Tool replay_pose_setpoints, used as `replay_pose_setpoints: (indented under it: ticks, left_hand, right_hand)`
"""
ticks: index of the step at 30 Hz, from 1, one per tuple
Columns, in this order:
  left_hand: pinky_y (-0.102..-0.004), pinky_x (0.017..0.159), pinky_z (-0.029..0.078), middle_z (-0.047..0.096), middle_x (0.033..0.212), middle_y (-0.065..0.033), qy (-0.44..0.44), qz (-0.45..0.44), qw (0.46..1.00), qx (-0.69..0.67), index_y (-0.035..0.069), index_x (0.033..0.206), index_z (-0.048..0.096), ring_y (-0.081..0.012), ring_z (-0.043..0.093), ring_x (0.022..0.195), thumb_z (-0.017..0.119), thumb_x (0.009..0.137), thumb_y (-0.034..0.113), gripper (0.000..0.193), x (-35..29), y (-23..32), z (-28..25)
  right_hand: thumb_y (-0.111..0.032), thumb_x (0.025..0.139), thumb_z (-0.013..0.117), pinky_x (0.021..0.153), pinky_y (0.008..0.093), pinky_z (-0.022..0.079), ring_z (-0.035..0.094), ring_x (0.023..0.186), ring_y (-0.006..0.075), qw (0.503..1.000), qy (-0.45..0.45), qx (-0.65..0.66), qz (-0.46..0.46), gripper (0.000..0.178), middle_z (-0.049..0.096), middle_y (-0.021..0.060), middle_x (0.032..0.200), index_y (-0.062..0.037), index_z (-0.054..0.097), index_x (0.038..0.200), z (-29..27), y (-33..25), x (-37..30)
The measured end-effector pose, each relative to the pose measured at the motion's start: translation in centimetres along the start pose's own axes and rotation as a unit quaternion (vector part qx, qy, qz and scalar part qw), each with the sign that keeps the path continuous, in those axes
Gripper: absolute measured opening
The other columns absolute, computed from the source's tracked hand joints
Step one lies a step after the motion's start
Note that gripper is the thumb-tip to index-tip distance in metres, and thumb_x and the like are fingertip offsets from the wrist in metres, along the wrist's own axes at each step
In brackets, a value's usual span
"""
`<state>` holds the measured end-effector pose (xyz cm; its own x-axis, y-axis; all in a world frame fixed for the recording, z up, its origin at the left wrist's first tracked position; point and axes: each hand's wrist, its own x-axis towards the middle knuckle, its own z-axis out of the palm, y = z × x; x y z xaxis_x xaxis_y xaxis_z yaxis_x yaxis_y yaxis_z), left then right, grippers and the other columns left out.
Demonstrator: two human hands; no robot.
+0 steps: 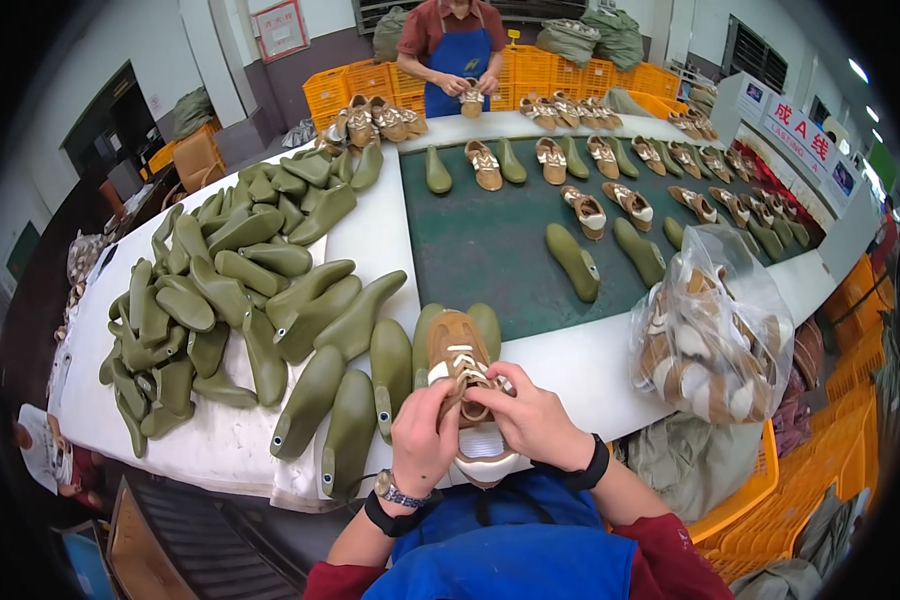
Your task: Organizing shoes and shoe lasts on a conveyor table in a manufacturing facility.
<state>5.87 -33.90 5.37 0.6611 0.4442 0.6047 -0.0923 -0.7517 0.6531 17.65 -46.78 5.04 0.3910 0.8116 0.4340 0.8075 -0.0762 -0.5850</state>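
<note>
A brown and white shoe upper (454, 334) is held at the table's near edge, toe pointing away from me and white heel toward my apron. My left hand (423, 437) pinches the left side of its opening beside the laces. On the opposite side, my right hand (537, 422) is closed on the collar and tongue with thumb and fingers. Green shoe lasts stand close around it: one last (391, 372) to the left, and another last (485, 328) partly hidden behind the upper. Whether anything is inside the upper, I cannot tell.
A large heap of green lasts (245, 270) covers the white table (365, 235) at left. Shoes and lasts stand in rows on the green belt (470, 255). A clear bag of uppers (715, 335) sits at right. Across the table a person (455, 60) holds another shoe.
</note>
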Motion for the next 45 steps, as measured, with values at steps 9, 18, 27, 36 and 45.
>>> replay_pose_setpoints:
  ticks: [9,18,27,36,45]
  left_hand:
    - [-0.0302,0.073,0.051,0.063,0.087,-0.0122,0.039,-0.068,0.993,-0.084,0.0,0.119,0.045,-0.0186,0.063,0.081,0.06,0.083,-0.004,0.04,0.1,-1.0,0.0]
    - [-0.0361,0.068,0.051,0.059,0.092,-0.0166,0.06,-0.021,0.997,0.037,0.0,0.115,0.051,-0.0277,0.061,0.078,0.059,0.079,-0.005,0.037,1.0,-2.2,0.2]
    - [-0.0382,0.082,0.046,0.061,0.101,-0.0144,-0.071,-0.013,0.994,0.087,0.001,0.12,0.05,-0.0311,0.057,0.095,0.067,0.076,0.005,0.046,1.6,-2.0,-0.2]
    - [-0.0408,0.083,0.045,0.06,0.102,-0.0165,-0.17,-0.146,0.963,0.15,0.001,0.109,0.057,-0.0341,0.056,0.096,0.068,0.075,0.007,0.036,-3.4,-5.7,-6.0]
    - [-0.041,0.08,0.048,0.063,0.101,-0.0197,-0.135,-0.194,0.953,0.187,0.002,0.112,0.059,-0.0357,0.059,0.094,0.062,0.085,0.014,0.03,-4.1,-6.4,-5.7]
  right_hand:
    - [0.007,0.068,0.056,0.067,0.0374,0.053,0.062,0.082,0.0325,0.992,0.046,0.049,-0.109,0.028,0.048,0.015,0.111,-0.0083,0.061,0.091,0.1,1.1,0.1]
    - [-0.015,0.079,0.068,0.065,0.0312,0.053,0.064,0.078,0.0221,0.997,-0.025,0.063,-0.046,0.04,0.051,0.0098,0.114,-0.0133,0.058,0.117,-2.8,-1.3,-1.5]
    - [-0.021,0.073,0.07,0.064,0.0391,0.05,0.061,0.074,0.0309,0.996,-0.083,-0.018,0.008,0.028,0.06,0.0102,0.083,-0.0091,0.056,0.094,-4.7,5.5,0.1]
    - [-0.022,0.072,0.071,0.078,0.0368,0.048,0.063,0.089,0.0291,0.958,-0.205,-0.092,0.178,0.034,0.066,0.0124,0.092,-0.0063,0.061,0.1,-9.3,21.5,11.3]
    - [-0.003,0.072,0.06,0.088,0.0392,0.045,0.057,0.102,0.0339,0.955,-0.029,-0.163,0.247,0.039,0.059,0.016,0.107,-0.0096,0.059,0.11,-1.0,35.2,18.9]
